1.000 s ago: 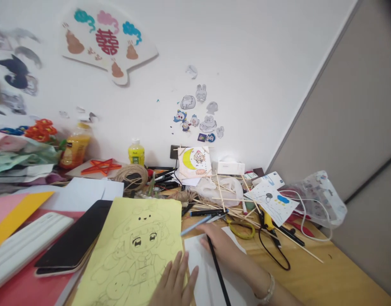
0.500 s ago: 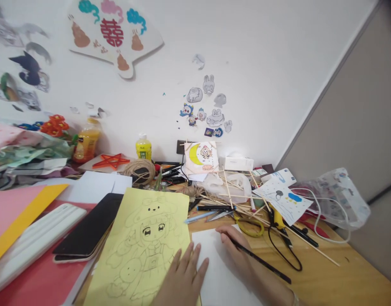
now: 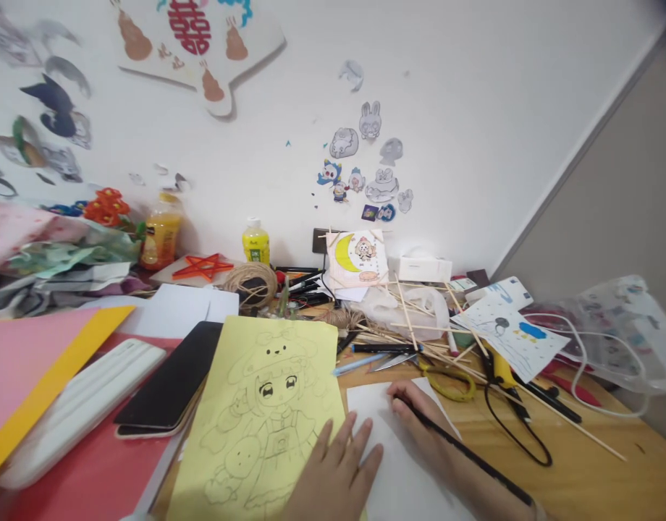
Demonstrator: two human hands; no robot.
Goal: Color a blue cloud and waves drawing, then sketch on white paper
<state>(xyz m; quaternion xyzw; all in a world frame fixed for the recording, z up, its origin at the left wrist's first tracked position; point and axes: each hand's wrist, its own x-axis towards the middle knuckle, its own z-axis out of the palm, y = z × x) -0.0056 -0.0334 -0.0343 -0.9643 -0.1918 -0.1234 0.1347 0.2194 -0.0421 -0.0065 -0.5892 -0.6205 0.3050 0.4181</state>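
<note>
My left hand [image 3: 336,477] lies flat with fingers spread, across the lower edge of a yellow sheet [image 3: 268,412] bearing a pencil drawing of a cartoon girl and the edge of a white paper [image 3: 387,463]. My right hand [image 3: 425,427] rests on the white paper, its fingers closed around a long black pencil [image 3: 468,456] whose tip touches the sheet near its top. The pencil's shaft slants down to the right over my wrist.
A black phone [image 3: 173,380] and a white case [image 3: 80,409] lie left on red and pink paper [image 3: 29,362]. Behind the sheets lie yellow-handled scissors [image 3: 444,380], wooden sticks [image 3: 420,325], pens, a twine roll [image 3: 251,278], bottles [image 3: 159,239] and a plastic bag [image 3: 609,325].
The view has tilted down and left. My right hand has turned the pencil from pointing toward me to slanting right, and set its tip on the white paper. My left hand stays flat.
</note>
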